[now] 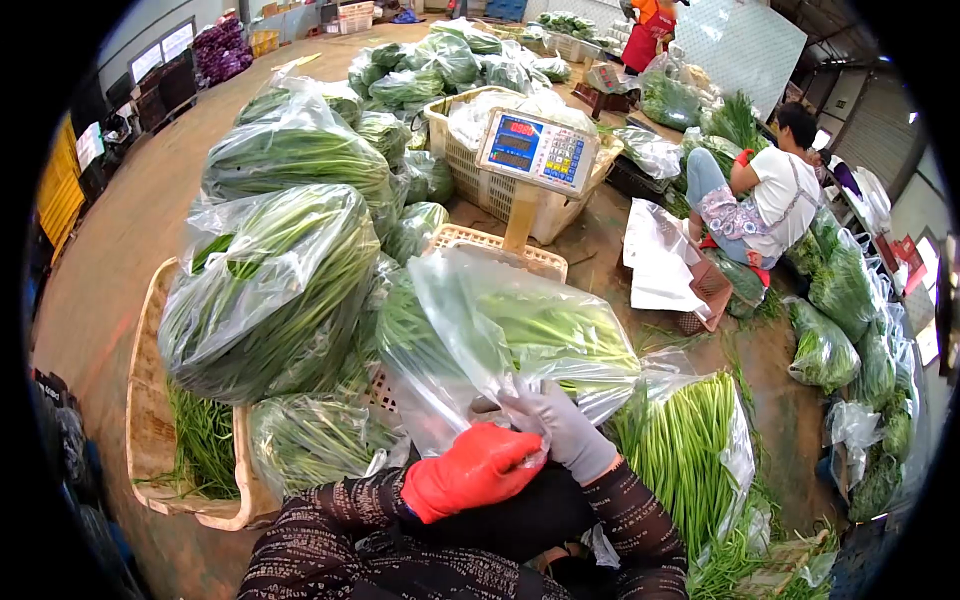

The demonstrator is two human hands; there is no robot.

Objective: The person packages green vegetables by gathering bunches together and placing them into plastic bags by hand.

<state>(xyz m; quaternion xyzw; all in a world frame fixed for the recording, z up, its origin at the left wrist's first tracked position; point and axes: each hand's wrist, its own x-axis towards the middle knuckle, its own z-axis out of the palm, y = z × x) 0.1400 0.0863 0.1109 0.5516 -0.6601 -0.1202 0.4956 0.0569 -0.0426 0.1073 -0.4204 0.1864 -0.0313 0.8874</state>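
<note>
My left hand [477,472], in a red glove, is closed on the gathered edge of a clear plastic bag [455,335]. My right hand [567,430], in a grey glove, pinches the same bag edge right beside it. Long green leafy stalks [560,325] fill the bag, which lies in front of me below a digital scale display [538,150]. The bag's near end is bunched between both hands. To the right of my hands, an open bag of upright green stalks [690,450] stands close to my right sleeve.
Filled vegetable bags [275,280] pile up at the left, by a plastic crate [150,400] with loose greens. Behind the scale stands a cream basket [475,180]. A seated person [780,190] works at the right near more bags [840,285]; another person in red [650,35] stands further back.
</note>
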